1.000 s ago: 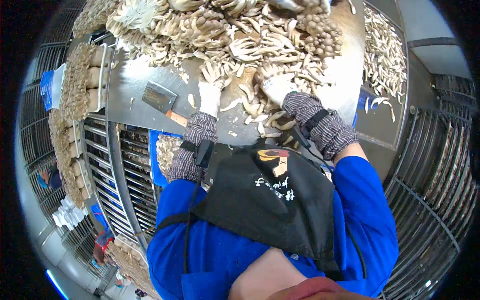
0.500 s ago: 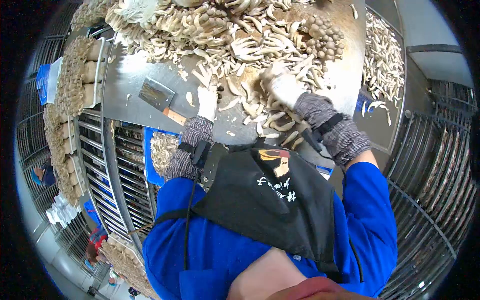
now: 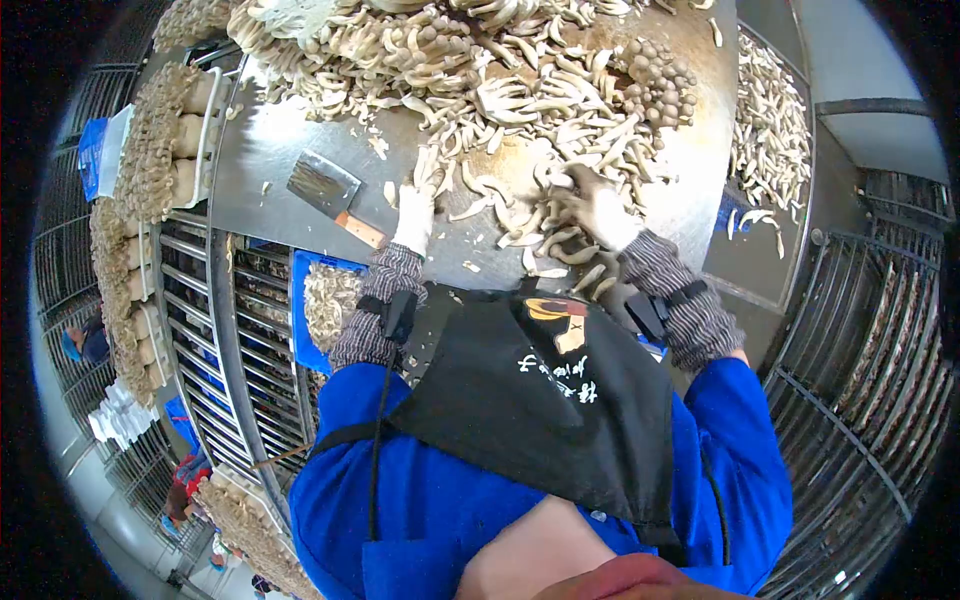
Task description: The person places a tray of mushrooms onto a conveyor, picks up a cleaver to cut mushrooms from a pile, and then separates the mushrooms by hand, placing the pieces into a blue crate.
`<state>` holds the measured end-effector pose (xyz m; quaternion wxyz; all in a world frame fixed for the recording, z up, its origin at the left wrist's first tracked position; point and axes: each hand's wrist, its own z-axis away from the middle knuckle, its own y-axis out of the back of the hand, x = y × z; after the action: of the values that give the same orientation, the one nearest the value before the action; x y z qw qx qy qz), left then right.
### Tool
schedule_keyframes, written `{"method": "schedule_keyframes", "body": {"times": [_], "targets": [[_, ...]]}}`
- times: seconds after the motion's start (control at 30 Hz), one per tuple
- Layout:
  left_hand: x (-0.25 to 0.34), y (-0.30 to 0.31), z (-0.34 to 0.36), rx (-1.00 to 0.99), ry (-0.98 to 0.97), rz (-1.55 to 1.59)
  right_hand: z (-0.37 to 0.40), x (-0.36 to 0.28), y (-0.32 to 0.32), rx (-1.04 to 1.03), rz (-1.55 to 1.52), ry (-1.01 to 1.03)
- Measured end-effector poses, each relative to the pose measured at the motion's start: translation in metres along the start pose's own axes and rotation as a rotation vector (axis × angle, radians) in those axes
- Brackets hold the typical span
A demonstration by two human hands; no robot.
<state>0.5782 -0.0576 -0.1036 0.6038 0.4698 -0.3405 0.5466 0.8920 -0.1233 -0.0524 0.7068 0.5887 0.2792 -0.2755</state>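
Observation:
My left hand (image 3: 417,208), in a white glove, is on the metal table with its fingers closed at the near edge of loose mushrooms (image 3: 500,225). What its fingertips hold is too small to make out. My right hand (image 3: 603,212), also gloved, rests over the loose mushrooms with its fingers apart and bent, touching them. Left of my left hand lies a cleaver (image 3: 325,185), its wooden handle towards me. Beyond both hands spreads a heap of mushrooms (image 3: 400,50), with a brown-capped cluster (image 3: 658,85) at its right.
A bin of separated mushrooms (image 3: 770,110) stands at the right. Racks of mushroom clusters (image 3: 150,150) line the left side. A blue crate (image 3: 300,320) with mushrooms sits below the table edge (image 3: 270,235). Metal racks (image 3: 860,380) stand at the right. Other people are far left.
My right hand has moved slightly right and towards me, its fingers now spread over the near mushrooms. My left hand has stayed almost in place. The view has shifted a little.

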Motion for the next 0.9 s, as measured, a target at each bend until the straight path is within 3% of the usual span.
{"method": "schedule_keyframes", "body": {"times": [0.03, 0.07, 0.1, 0.13, 0.17, 0.2, 0.23, 0.27, 0.33, 0.37, 0.43, 0.47, 0.53, 0.57, 0.63, 0.67, 0.73, 0.77, 0.8, 0.83, 0.87, 0.9], "targets": [[-0.004, 0.000, -0.001, -0.049, 0.086, 0.010, 0.019, 0.000, 0.014, 0.051, -0.049, -0.073], [-0.008, -0.002, -0.002, -0.099, 0.173, 0.020, 0.045, 0.000, 0.029, 0.114, 0.049, 0.077], [-0.009, -0.009, 0.000, -0.102, 0.172, 0.025, 0.063, 0.028, 0.022, 0.166, -0.335, -0.322], [-0.010, -0.021, 0.006, -0.116, 0.022, 0.172, 0.090, 0.024, 0.040, 0.241, -0.351, -0.370], [-0.012, -0.029, 0.009, -0.127, -0.128, 0.318, 0.120, 0.080, 0.020, 0.447, -0.536, -0.367], [-0.026, -0.029, 0.000, -0.167, -0.167, 0.216, 0.147, 0.066, 0.040, 0.521, -0.426, -0.540], [-0.042, -0.033, -0.004, -0.172, -0.166, 0.220, 0.180, 0.103, 0.040, 0.550, -0.411, -0.610], [-0.033, -0.040, 0.002, -0.185, -0.108, 0.232, 0.211, 0.136, 0.030, 0.725, -0.552, -0.582], [-0.023, -0.060, 0.012, -0.184, -0.107, 0.400, 0.265, 0.167, 0.037, 0.745, -0.437, -0.871], [-0.023, -0.064, 0.009, -0.199, -0.107, 0.395, 0.284, 0.188, 0.027, 0.906, -0.632, -0.811], [-0.027, -0.069, -0.001, -0.263, -0.228, -0.070, 0.328, 0.251, 0.013, 0.809, -0.376, -0.901], [-0.027, -0.069, -0.002, -0.232, -0.350, -0.254, 0.328, 0.246, 0.011, 0.822, -0.382, -0.909], [-0.045, -0.069, -0.016, -0.276, -0.302, -0.449, 0.313, 0.227, 0.015, 0.808, 0.170, -1.039], [-0.051, -0.069, -0.022, -0.303, -0.248, -0.639, 0.295, 0.199, 0.022, 0.812, 0.164, -1.044], [-0.014, -0.072, 0.000, -0.262, -0.354, -0.466, 0.256, 0.147, 0.037, 0.794, -0.124, -0.891], [-0.008, -0.073, 0.002, -0.224, -0.349, -0.450, 0.257, 0.191, 0.015, 0.785, 0.128, -0.681], [0.002, -0.074, 0.006, -0.219, -0.361, -0.307, 0.211, 0.152, 0.017, 0.720, -0.161, -0.584], [0.006, -0.071, 0.006, -0.219, -0.358, -0.310, 0.192, 0.136, 0.020, 0.631, -0.109, -0.487], [0.008, -0.067, 0.005, -0.314, -0.254, -0.331, 0.173, 0.120, 0.015, 0.593, -0.257, -0.473], [0.013, -0.066, 0.004, -0.408, -0.152, -0.351, 0.153, 0.093, 0.020, 0.526, -0.160, -0.466], [0.026, -0.066, 0.007, -0.408, -0.150, -0.349, 0.134, 0.077, 0.021, 0.466, -0.240, -0.415], [0.045, -0.068, 0.014, -0.515, -0.266, -0.614, 0.119, 0.075, 0.018, 0.462, -0.090, -0.245]]}}
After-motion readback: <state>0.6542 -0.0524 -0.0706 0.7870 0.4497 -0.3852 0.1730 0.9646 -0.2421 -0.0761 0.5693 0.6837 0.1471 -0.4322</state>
